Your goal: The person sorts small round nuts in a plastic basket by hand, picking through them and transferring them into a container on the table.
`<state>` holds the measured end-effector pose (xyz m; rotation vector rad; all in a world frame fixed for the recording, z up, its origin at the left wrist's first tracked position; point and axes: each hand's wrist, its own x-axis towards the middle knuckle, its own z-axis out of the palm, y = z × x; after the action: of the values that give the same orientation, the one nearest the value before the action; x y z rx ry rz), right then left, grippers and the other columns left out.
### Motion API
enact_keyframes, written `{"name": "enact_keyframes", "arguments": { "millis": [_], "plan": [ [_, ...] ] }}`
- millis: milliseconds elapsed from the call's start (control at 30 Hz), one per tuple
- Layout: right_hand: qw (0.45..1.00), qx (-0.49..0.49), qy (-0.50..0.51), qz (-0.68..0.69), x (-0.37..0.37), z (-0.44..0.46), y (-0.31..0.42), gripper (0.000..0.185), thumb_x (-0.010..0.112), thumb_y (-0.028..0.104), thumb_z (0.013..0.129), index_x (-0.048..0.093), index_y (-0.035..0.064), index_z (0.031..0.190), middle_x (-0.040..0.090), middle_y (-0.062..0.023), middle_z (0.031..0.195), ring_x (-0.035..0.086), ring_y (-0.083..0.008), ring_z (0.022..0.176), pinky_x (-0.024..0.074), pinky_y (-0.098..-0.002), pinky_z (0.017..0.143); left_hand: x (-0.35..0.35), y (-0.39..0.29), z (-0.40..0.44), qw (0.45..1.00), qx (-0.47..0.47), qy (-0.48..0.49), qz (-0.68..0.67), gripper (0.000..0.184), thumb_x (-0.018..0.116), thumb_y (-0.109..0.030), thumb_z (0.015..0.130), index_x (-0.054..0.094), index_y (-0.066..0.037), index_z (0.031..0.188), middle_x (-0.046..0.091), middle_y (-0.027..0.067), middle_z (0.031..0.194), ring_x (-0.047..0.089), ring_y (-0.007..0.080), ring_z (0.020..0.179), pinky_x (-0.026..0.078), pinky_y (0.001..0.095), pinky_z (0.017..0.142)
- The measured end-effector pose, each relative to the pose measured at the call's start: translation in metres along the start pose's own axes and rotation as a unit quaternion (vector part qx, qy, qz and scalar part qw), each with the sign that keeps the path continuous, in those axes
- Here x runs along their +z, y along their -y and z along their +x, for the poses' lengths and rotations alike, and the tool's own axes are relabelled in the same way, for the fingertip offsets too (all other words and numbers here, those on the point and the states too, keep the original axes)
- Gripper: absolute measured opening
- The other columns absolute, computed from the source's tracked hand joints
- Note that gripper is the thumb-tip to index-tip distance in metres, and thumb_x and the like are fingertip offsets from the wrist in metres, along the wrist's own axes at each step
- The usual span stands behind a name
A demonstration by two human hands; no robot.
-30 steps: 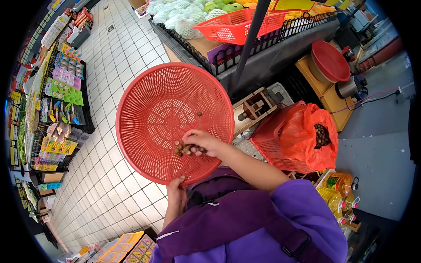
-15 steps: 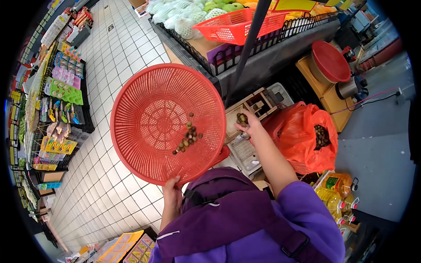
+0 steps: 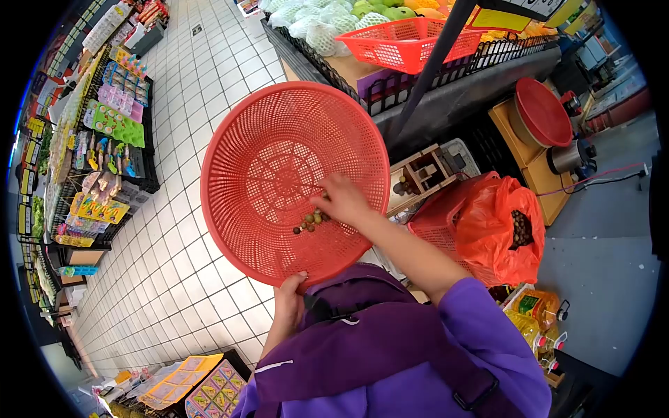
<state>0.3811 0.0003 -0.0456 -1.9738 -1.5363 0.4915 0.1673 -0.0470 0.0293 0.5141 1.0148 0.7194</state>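
Observation:
My left hand (image 3: 288, 298) grips the near rim of a large red mesh basket (image 3: 244, 129), thumb over the edge. Inside the basket, a small cluster of round brown and greenish nuts (image 3: 306, 223) lies low on the right side. My right hand (image 3: 343, 200) reaches in over the right rim, fingers curled down at the upper end of that cluster, hiding part of it. Right of the basket stands a wooden box (image 3: 426, 174) with compartments; several dark round nuts (image 3: 403, 187) lie in its near part.
A red plastic bag (image 3: 488, 219) of brown nuts stands at right, beside a red crate (image 3: 435, 230). Oil bottles (image 3: 533, 306) are at lower right. A fruit stand (image 3: 474, 83) and its pole (image 3: 435, 66) rise ahead. Shelves of packaged goods (image 3: 111, 139) line the left.
My right hand has moved left from over the wooden box into the basket. The nuts it held are out of it, and dark nuts now show in the box. Fewer nuts are visible in the basket.

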Motion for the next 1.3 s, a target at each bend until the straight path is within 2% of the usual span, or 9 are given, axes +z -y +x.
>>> {"name": "enact_keyframes", "arguments": {
  "millis": [100,167,267,367,567,800,1000,1100,1300],
  "plan": [
    [1.000,0.002,0.016,0.015,0.011,-0.018,0.030,0.042,0.058,0.043,0.075,0.055,0.0075,0.097,0.048,-0.0115,0.101,0.047,-0.0306,0.096,0.0403,-0.0427,0.078,0.004,0.001,0.000,0.999,0.025,0.008,0.026,0.051,0.050,-0.002,0.073,0.033,0.005,0.121,0.049,0.0154,0.114,0.051,0.0266,0.104,0.043,0.0405,0.090],
    [0.996,-0.072,0.045,0.022,0.019,-0.026,0.042,0.037,0.061,0.040,0.073,0.057,0.0102,0.094,0.048,-0.0099,0.097,0.047,-0.0284,0.094,0.0385,-0.0425,0.079,0.003,-0.001,0.001,1.000,0.016,0.018,0.006,0.049,0.050,-0.001,0.073,0.034,0.005,0.120,0.050,0.0146,0.111,0.052,0.0259,0.101,0.043,0.0401,0.090],
    [0.991,-0.075,0.109,-0.015,0.021,-0.028,0.045,0.030,0.062,0.034,0.071,0.058,0.0130,0.091,0.049,-0.0086,0.096,0.047,-0.0262,0.094,0.0354,-0.0427,0.082,-0.005,0.002,0.004,1.000,0.001,0.001,0.020,0.047,0.050,-0.001,0.074,0.036,0.005,0.119,0.052,0.0141,0.109,0.054,0.0252,0.099,0.044,0.0397,0.089],
    [0.987,-0.116,0.103,-0.045,0.017,-0.030,0.028,0.025,0.061,0.029,0.069,0.059,0.0141,0.088,0.050,-0.0078,0.092,0.046,-0.0257,0.096,0.0325,-0.0437,0.086,-0.012,0.009,0.014,0.999,-0.020,0.008,-0.034,0.053,0.050,0.005,0.071,0.034,0.002,0.122,0.048,0.0129,0.115,0.051,0.0248,0.103,0.043,0.0373,0.089],
    [0.977,-0.166,0.117,-0.065,-0.012,-0.023,-0.012,0.025,0.057,0.032,0.074,0.060,0.0140,0.092,0.052,-0.0075,0.096,0.044,-0.0253,0.100,0.0284,-0.0404,0.092,-0.002,0.019,0.022,1.000,0.015,0.024,-0.008,0.054,0.050,0.004,0.071,0.033,0.001,0.123,0.046,0.0130,0.118,0.048,0.0248,0.107,0.040,0.0363,0.092],
    [0.957,-0.232,0.152,-0.090,-0.040,-0.023,-0.028,0.034,0.059,0.039,0.073,0.059,0.0120,0.094,0.051,-0.0077,0.098,0.043,-0.0252,0.102,0.0286,-0.0403,0.093,0.003,0.037,0.019,0.998,0.067,0.011,0.005,0.051,0.048,0.000,0.074,0.033,0.003,0.122,0.047,0.0139,0.115,0.050,0.0259,0.104,0.044,0.0381,0.088],
    [0.931,-0.295,0.185,-0.109,-0.050,-0.022,-0.044,0.029,0.060,0.030,0.071,0.058,0.0102,0.092,0.050,-0.0069,0.092,0.045,-0.0243,0.096,0.0299,-0.0391,0.091,0.008,0.050,0.008,0.997,0.070,-0.011,-0.025,0.054,0.048,0.000,0.074,0.030,0.001,0.125,0.045,0.0138,0.119,0.050,0.0263,0.104,0.044,0.0381,0.088],
    [0.916,-0.323,0.190,-0.144,-0.055,-0.021,-0.055,0.025,0.060,0.025,0.069,0.058,0.0097,0.088,0.050,-0.0059,0.089,0.046,-0.0230,0.093,0.0314,-0.0380,0.088,0.006,0.057,0.006,0.997,0.042,-0.022,-0.060,0.054,0.051,0.002,0.074,0.031,0.002,0.125,0.045,0.0122,0.119,0.047,0.0235,0.107,0.036,0.0347,0.094],
    [0.901,-0.369,0.155,-0.168,-0.081,-0.018,-0.069,0.020,0.062,0.018,0.065,0.056,0.0088,0.082,0.051,-0.0053,0.088,0.048,-0.0227,0.091,0.0340,-0.0353,0.086,0.011,0.078,0.006,0.995,0.048,-0.048,-0.069,0.048,0.051,0.000,0.077,0.035,0.004,0.121,0.046,0.0115,0.118,0.047,0.0220,0.105,0.035,0.0333,0.095]
  ]
}}
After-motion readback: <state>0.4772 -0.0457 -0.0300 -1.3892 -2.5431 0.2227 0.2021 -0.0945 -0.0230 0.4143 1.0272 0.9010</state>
